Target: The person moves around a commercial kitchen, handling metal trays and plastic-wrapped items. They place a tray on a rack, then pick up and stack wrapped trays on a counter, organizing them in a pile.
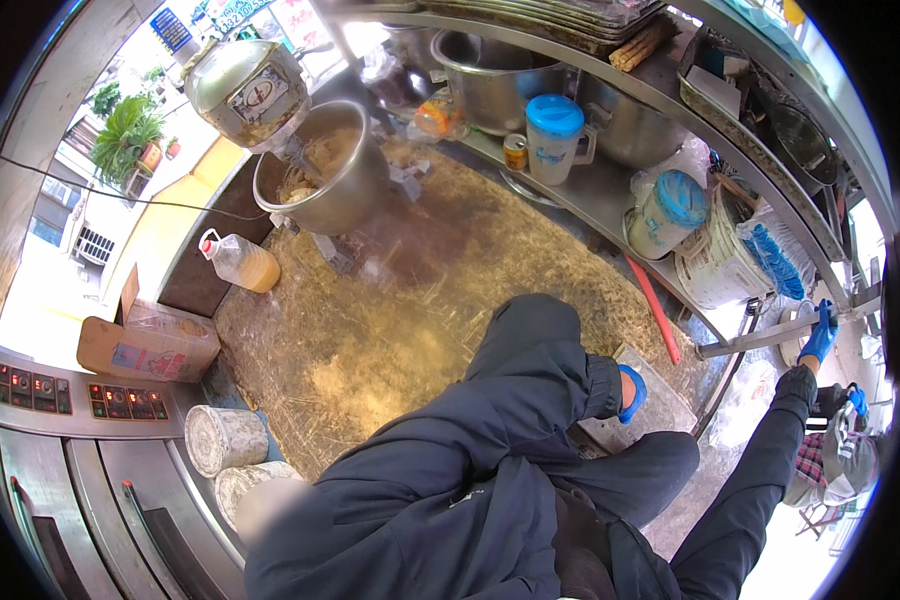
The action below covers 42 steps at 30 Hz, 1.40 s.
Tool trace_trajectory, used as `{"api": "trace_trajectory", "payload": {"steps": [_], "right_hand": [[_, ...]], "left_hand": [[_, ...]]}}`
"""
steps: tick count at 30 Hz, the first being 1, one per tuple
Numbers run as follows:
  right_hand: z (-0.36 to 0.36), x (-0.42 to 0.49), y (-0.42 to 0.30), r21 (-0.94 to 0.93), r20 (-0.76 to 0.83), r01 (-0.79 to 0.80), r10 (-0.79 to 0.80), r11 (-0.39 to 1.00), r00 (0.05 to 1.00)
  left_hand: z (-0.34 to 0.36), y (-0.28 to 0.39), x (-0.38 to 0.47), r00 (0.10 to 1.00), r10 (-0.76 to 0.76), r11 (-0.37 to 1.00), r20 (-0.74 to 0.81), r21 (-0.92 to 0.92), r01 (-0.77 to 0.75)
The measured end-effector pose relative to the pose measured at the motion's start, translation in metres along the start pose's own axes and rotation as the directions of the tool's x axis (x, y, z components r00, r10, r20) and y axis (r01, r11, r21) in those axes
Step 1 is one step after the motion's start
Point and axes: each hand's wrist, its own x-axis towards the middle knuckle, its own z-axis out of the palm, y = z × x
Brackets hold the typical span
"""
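Observation:
My right hand (820,336), in a blue glove, reaches far out to the right and grips a metal bar (765,335) of the shelf rack. My left hand is out of view. In front of me my knee is bent, and a foot in a blue slipper (633,394) is on a grey metal plate (660,386). Beyond my legs is a worn, flour-dusted floor board (390,352). A stand mixer (247,94) stands at its far side, its steel bowl (345,187) holding a lump of dough (300,191).
The rack holds a blue-lidded pitcher (551,150), another blue-lidded pitcher (664,217), a drink can (515,152) and a white bucket (720,262). An oil jug (244,262), a cardboard box (154,349), buckets (225,439) and an oven (82,450) line the left. Another person (832,457) is at right.

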Motion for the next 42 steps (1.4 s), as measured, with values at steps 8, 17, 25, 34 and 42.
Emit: {"api": "trace_trajectory", "payload": {"steps": [8,17,25,34,42], "right_hand": [[-0.006,0.011,0.008,-0.034,0.033,0.004,-0.002,0.999,0.999],[-0.003,0.006,0.005,-0.005,0.038,-0.013,0.013,1.0,0.999],[-0.005,0.011,0.009,-0.011,0.013,-0.04,0.04,0.999,0.999],[-0.011,0.026,0.026,0.01,0.002,-0.078,0.078,0.997,0.997],[-0.006,0.014,0.015,0.012,0.047,-0.009,0.008,1.0,0.999]], "left_hand": [[0.0,-0.001,-0.001,1.0,0.0,1.0,-0.012,-0.007,0.0],[0.001,-0.003,-0.002,0.999,0.024,1.0,-0.026,-0.002,-0.024],[0.003,-0.002,0.001,1.0,0.006,1.0,-0.009,0.021,-0.006],[0.003,-0.006,-0.004,1.0,0.009,1.0,-0.012,-0.02,-0.009],[0.002,-0.001,-0.009,1.0,-0.003,1.0,-0.018,0.009,0.003]]}}
